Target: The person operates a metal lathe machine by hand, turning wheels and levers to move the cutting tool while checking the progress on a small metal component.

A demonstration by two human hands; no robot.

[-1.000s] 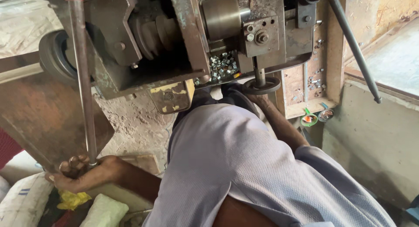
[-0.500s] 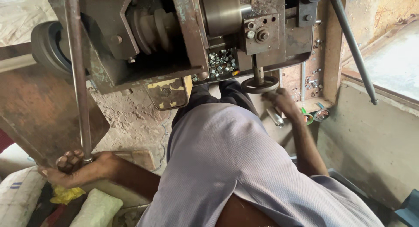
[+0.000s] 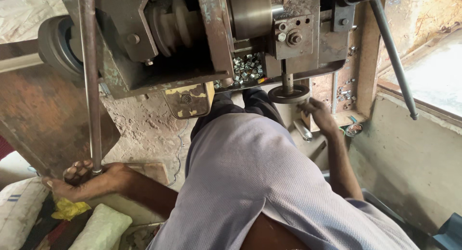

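While I look down from the head camera, my left hand (image 3: 84, 180) sits at the lower left of the frame, its fingers (image 3: 77, 170) curled tight around the bottom end of a long steel lever rod (image 3: 90, 86) that runs straight up to the top edge. Just below that hand I see a crumpled yellow cloth (image 3: 70, 209) and a pale stuffed sack (image 3: 101, 227), with a white woven bag (image 3: 19, 211) at the far lower left. Behind the rod stands a rusty brown metal plate (image 3: 43, 115), and above it a dark pulley wheel (image 3: 57, 45) on the side of the worn machine body (image 3: 192, 38), which fills the upper middle of the frame. A stepped pulley (image 3: 175, 21) shows inside the machine's open housing. Under the machine, near the centre, a heap of small shiny metal nuts (image 3: 248, 67) lies in a tray. My lap in a light grey shirt (image 3: 250, 182) covers the lower middle.

Right of centre, a short vertical spindle comes down to a round dark handwheel (image 3: 288, 93). My right hand (image 3: 317, 115) is just beside that wheel, fingers (image 3: 307, 107) loosely spread and touching its right rim; they are not clamped on anything that I can make out. A few loose nuts lie on the wooden ledge (image 3: 349, 116) beyond that hand. At upper right a second slanted handle bar (image 3: 392, 52) angles down toward the concrete sill (image 3: 423, 149).
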